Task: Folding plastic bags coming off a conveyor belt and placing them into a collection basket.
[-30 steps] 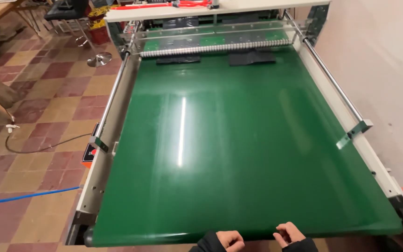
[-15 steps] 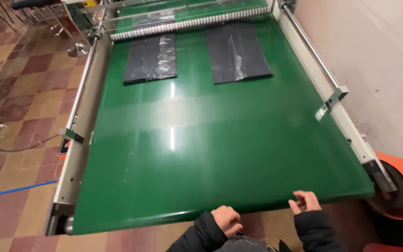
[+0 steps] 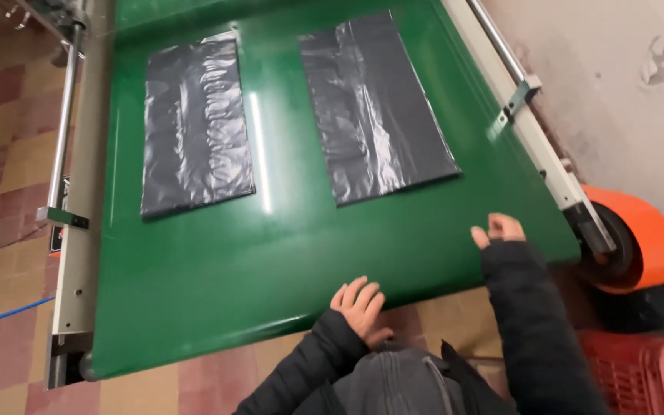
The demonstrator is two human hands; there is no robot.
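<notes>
Black plastic bags lie flat on the green conveyor belt (image 3: 286, 253), two in number. The right bag (image 3: 374, 104) lies toward the belt's right edge, and its near end reaches about halfway down the visible belt. The left bag (image 3: 196, 123) lies toward the left edge, roughly level with it. Both are spread out, wrinkled and apart from each other.

Progress: both bags are out on the belt, and neither has reached the near edge. Neither has been picked up, so collection appears not yet begun.

The left hand (image 3: 360, 303) rests at the near edge of the belt, fingers spread and holding nothing. The right hand (image 3: 499, 229) hovers over the near right corner, fingers loosely curled and holding nothing. The right bag is nearer to the right hand, though well short of it; the left bag is well apart from both hands.

An orange roll (image 3: 639, 238) sits past the belt's right rail (image 3: 536, 146), with a red crate (image 3: 639, 369) below it.
</notes>
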